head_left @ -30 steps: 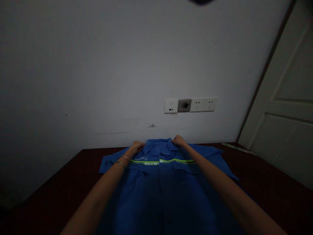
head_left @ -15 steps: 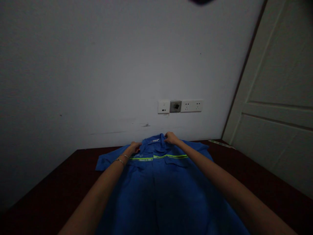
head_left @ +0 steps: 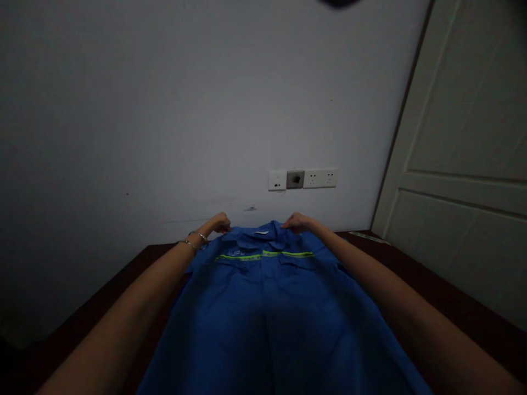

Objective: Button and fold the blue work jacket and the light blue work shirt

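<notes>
A blue short-sleeved work shirt [head_left: 247, 296] with yellow-green reflective strips across the chest lies front up, its collar toward the wall. My left hand [head_left: 220, 222] is closed on the shirt's shoulder, left of the collar; bracelets circle that wrist. On the other side of the collar, my right hand [head_left: 295, 221] pinches the cloth near the shoulder. A small white label [head_left: 260, 232] shows inside the neck. The lower end of the shirt runs out of view toward me, in shadow.
The dark red tabletop [head_left: 164, 253] meets a pale wall [head_left: 185, 109]. Sockets and switches [head_left: 320, 178] sit low on that wall. A white panelled door [head_left: 465, 164] stands at the right. Near it a thin strip [head_left: 369, 237] lies on the tabletop's back edge.
Both hands have moved from beside the collar onto the shoulders, the left one outward and up. The shirt's shoulders are lifted and its sleeves now hang lower, mostly behind my arms.
</notes>
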{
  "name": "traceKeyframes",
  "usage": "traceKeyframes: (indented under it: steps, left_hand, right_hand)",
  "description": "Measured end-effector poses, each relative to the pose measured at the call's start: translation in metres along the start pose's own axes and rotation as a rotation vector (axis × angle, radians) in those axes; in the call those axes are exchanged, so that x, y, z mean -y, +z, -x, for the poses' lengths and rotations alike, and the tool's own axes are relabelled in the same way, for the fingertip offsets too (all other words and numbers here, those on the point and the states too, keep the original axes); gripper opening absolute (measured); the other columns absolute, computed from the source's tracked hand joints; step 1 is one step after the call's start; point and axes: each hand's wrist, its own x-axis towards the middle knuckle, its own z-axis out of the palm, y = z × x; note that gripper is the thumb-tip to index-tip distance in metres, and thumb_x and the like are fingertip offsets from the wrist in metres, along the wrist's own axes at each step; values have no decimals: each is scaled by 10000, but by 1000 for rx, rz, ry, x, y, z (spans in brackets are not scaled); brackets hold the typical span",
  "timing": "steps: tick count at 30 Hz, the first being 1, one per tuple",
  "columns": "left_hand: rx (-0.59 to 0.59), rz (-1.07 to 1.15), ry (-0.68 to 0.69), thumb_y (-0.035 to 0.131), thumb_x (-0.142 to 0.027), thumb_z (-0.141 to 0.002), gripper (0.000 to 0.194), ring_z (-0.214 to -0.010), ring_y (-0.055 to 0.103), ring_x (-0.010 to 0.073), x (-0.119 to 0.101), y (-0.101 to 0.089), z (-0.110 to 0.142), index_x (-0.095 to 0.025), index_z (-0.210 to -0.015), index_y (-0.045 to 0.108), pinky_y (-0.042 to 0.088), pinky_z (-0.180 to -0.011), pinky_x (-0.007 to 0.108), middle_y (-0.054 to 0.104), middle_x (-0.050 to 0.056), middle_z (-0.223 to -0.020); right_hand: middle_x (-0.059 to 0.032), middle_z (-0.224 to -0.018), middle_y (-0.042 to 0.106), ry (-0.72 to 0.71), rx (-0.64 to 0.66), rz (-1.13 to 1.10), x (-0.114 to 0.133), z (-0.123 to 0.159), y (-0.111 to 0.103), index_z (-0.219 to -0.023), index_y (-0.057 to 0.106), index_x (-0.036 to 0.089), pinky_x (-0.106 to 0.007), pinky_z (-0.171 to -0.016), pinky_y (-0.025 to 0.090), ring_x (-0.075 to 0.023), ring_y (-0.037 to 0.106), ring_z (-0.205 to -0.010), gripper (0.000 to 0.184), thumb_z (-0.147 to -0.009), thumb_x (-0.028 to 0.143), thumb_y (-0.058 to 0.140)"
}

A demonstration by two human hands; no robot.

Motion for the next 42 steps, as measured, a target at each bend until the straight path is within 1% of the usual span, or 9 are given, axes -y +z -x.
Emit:
traceKeyframes:
  steps: [3, 8, 13, 19, 22, 26, 29, 35, 42]
  left_hand:
    - [-40, -115, -31, 716, -109, -520, 243, -549, 548, 184, -4, -27, 20, -123, -417, 496, 396, -504, 253, 487, 24, -368]
    - [-97, -212, -8, 714, -132, -528, 202, -588, 577, 196, -17, -58, 56, -111, -455, 527, 434, -558, 268, 529, 43, -414]
    - [-180, -230, 39, 706, -151, -528, 125, -611, 592, 209, -26, -87, 91, -106, -524, 589, 447, -588, 277, 547, 46, -437]
    - [-273, 78, 177, 692, -167, -546, 87, -573, 560, 159, -24, -125, 120, -124, -555, 617, 413, -575, 263, 581, 31, -518]
    - [-312, 309, 180, 703, -181, -550, 118, -571, 536, 137, -36, -138, 130, -127, -553, 598, 399, -575, 264, 580, 27, -540]
    - [-410, 603, 277, 708, -164, -546, 142, -592, 531, 130, -72, -141, 144, -137, -567, 570, 403, -597, 273, 543, 7, -518]
    - [-446, 727, 444, 715, -176, -547, 149, -638, 550, 134, -106, -135, 160, -139, -607, 584, 416, -649, 292, 565, 7, -573]
    - [-204, 882, 698, 687, -178, -600, 125, -715, 571, 145, -140, -130, 187, -134, -685, 606, 439, -722, 349, 611, 32, -686]
    - [-293, 985, 745, 674, -108, -567, 139, -646, 590, 133, -141, -140, 192, -103, -680, 593, 475, -656, 298, 597, 22, -634]
  right_hand:
    - [8, -526, 587, -49, -141, 60, 7, 4, -19, -758, 655, 96, -181, -478, 433, -90, 526, -470, 149, -708, 237, 651]
    - [-47, -715, 671, -186, -364, 212, 25, 19, -63, -807, 697, 114, -197, -620, 445, -158, 613, -692, 201, -621, 189, 684]
    - [-80, -840, 686, -320, -475, 339, 44, 44, -105, -812, 703, 129, -229, -748, 432, -205, 610, -852, 209, -626, 92, 614]
    - [-110, -796, 677, -368, -549, 518, 64, 67, -137, -787, 695, 104, -257, -725, 442, -217, 605, -808, 165, -646, 113, 610]
    - [-101, -693, 651, -295, -570, 318, 81, 74, -146, -723, 674, 81, -273, -675, 460, -209, 598, -738, 101, -655, 144, 634]
    - [-43, -573, 577, -301, -492, -165, 122, 81, -145, -724, 630, 62, -272, -569, 467, -149, 558, -576, 83, -679, 131, 627]
    - [-25, -573, 552, -392, -463, -360, 162, 88, -139, -740, 604, 51, -268, -560, 463, -118, 537, -543, 67, -692, 97, 611]
    - [-29, -663, 566, -620, -575, -344, 222, 107, -138, -779, 598, 41, -327, -703, 477, -135, 572, -679, 108, -687, 96, 604]
    - [-34, -712, 559, -726, -539, -419, 235, 122, -149, -828, 576, 29, -383, -735, 481, -146, 575, -723, 139, -710, 100, 598]
